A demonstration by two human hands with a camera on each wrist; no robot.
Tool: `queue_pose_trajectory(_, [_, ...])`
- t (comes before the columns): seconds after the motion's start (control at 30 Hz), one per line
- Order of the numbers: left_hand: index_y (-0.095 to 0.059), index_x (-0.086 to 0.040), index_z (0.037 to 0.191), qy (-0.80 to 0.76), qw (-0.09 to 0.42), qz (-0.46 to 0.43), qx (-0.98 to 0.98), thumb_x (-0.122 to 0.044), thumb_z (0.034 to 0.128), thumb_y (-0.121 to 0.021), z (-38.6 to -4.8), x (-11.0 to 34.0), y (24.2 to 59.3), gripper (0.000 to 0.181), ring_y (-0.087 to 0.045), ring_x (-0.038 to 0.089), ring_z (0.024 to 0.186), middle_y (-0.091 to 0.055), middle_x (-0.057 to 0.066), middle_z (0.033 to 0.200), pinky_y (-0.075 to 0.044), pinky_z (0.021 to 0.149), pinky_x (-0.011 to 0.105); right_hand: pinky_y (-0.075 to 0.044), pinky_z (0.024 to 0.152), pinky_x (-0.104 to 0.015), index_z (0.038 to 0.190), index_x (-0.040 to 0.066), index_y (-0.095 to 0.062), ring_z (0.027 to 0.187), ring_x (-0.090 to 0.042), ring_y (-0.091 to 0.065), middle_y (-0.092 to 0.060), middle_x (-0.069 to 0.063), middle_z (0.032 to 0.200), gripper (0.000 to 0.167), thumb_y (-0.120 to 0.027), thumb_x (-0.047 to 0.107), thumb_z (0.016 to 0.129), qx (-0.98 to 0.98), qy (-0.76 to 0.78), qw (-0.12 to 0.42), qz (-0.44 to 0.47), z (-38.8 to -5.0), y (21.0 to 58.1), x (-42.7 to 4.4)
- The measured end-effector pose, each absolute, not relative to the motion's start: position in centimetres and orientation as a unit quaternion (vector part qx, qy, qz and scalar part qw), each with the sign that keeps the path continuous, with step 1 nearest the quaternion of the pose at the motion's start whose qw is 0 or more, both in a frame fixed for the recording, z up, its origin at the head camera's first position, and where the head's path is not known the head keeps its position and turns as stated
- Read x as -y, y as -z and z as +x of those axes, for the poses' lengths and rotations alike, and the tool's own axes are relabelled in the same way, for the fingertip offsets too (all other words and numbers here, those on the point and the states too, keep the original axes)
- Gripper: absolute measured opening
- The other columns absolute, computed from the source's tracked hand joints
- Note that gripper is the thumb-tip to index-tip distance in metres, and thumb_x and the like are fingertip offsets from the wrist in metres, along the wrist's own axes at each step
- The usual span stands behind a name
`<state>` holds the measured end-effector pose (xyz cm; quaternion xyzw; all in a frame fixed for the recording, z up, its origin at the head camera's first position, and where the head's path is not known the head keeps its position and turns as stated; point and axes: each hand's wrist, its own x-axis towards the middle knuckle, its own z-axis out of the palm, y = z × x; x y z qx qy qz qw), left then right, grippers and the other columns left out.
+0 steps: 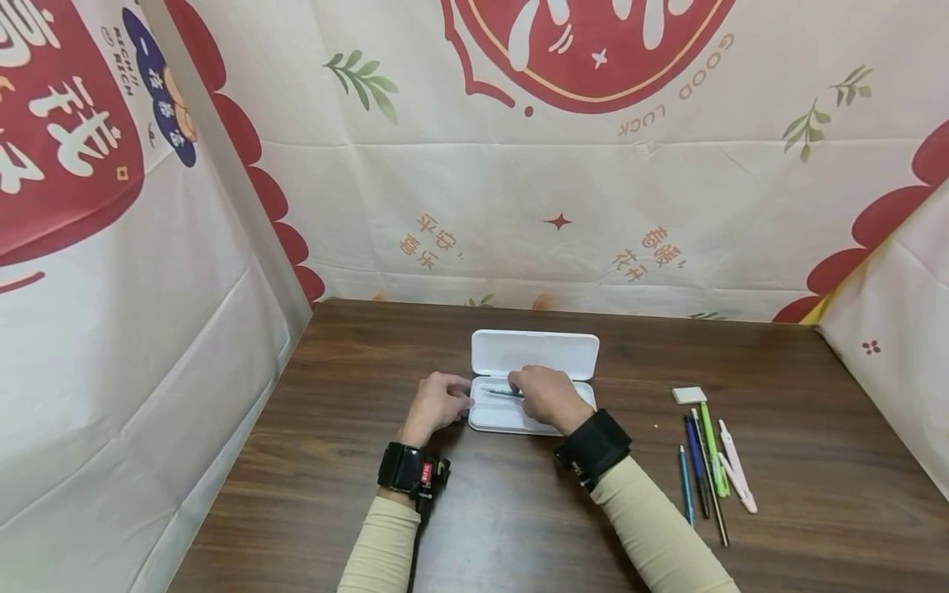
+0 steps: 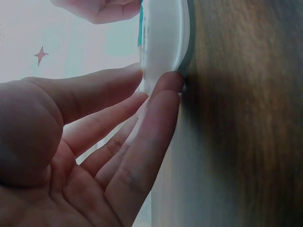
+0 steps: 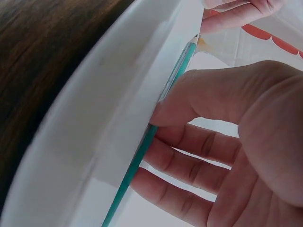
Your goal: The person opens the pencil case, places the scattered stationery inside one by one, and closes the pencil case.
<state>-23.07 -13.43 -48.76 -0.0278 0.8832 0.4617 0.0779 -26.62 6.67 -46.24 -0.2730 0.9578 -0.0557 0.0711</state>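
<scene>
An open white case (image 1: 511, 420) lies on the table with its lid (image 1: 535, 352) tilted back on the far side. My right hand (image 1: 550, 397) pinches a teal pencil (image 3: 124, 183) between thumb and fingers over the case's tray; its sharpened tip points left in the head view. At the case's left end, my left hand (image 1: 437, 403) touches the edge with thumb and fingertips, the fingers only slightly bent. The left wrist view shows those fingers (image 2: 163, 109) against the white end wall (image 2: 163, 42).
To the right on the brown table (image 1: 311, 486) lie a white eraser (image 1: 689, 395), a green pen (image 1: 713, 453), a blue pen (image 1: 695, 453), a teal pencil-like item (image 1: 686, 486), and a pink compass-like item (image 1: 737, 465). Printed cloth hangs behind and at both sides.
</scene>
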Motion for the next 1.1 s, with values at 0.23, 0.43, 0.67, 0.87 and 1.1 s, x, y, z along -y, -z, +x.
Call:
queue_pose_trajectory(0.23, [-0.073, -0.006, 0.114, -0.463, 0.074, -0.024, -0.883, -0.008, 0.0869, -0.074, -23.1, 13.5, 48.8, 0.027, -0.066, 0.015, 0.063, -0.071, 0.005, 0.082, -0.050, 0.054, 0.025, -0.048, 0.067, -0.036, 0.094, 0.009, -0.068, 0.073, -0.020, -0.053, -0.066, -0.007, 0.089, 0.020, -0.066, -0.008, 0.083, -0.950, 0.060, 0.106, -0.287, -27.0, 46.2, -6.7])
queue_pose_trajectory(0.43, [-0.073, -0.004, 0.114, -0.476, 0.078, -0.029, -0.875, -0.006, 0.0866, -0.074, -23.1, 13.5, 48.9, 0.027, -0.069, 0.015, 0.065, -0.073, 0.008, 0.084, -0.055, 0.057, 0.026, -0.045, 0.066, -0.034, 0.091, 0.010, -0.066, 0.074, -0.020, -0.052, -0.065, -0.005, 0.089, 0.022, -0.067, -0.009, 0.080, -0.944, 0.068, 0.138, -0.290, -27.5, 46.3, -6.8])
queue_pose_trajectory(0.67, [-0.073, -0.004, 0.113, -0.478, 0.082, -0.037, -0.874, -0.007, 0.0872, -0.074, -23.1, 13.4, 48.8, 0.026, -0.069, 0.014, 0.065, -0.073, 0.008, 0.085, -0.056, 0.059, 0.027, -0.045, 0.067, -0.033, 0.092, 0.011, -0.066, 0.076, -0.020, -0.053, -0.065, -0.004, 0.089, 0.024, -0.066, -0.009, 0.081, -0.941, 0.072, 0.156, -0.293, -27.8, 46.2, -7.0])
queue_pose_trajectory(0.87, [-0.072, -0.004, 0.114, -0.481, 0.086, -0.040, -0.872, -0.007, 0.0876, -0.074, -23.0, 13.4, 48.7, 0.026, -0.069, 0.016, 0.066, -0.072, 0.009, 0.086, -0.057, 0.060, 0.027, -0.045, 0.067, -0.033, 0.093, 0.011, -0.067, 0.076, -0.020, -0.053, -0.064, -0.004, 0.089, 0.023, -0.065, -0.009, 0.082, -0.939, 0.072, 0.164, -0.292, -27.9, 46.2, -7.0])
queue_pose_trajectory(1.1, [-0.073, -0.005, 0.113, -0.472, 0.088, -0.041, -0.876, -0.008, 0.0876, -0.074, -23.0, 13.3, 48.7, 0.026, -0.068, 0.015, 0.066, -0.072, 0.007, 0.086, -0.054, 0.059, 0.026, -0.045, 0.067, -0.033, 0.093, 0.011, -0.067, 0.077, -0.020, -0.053, -0.063, -0.004, 0.089, 0.022, -0.065, -0.008, 0.083, -0.940, 0.069, 0.170, -0.287, -28.0, 46.3, -7.0])
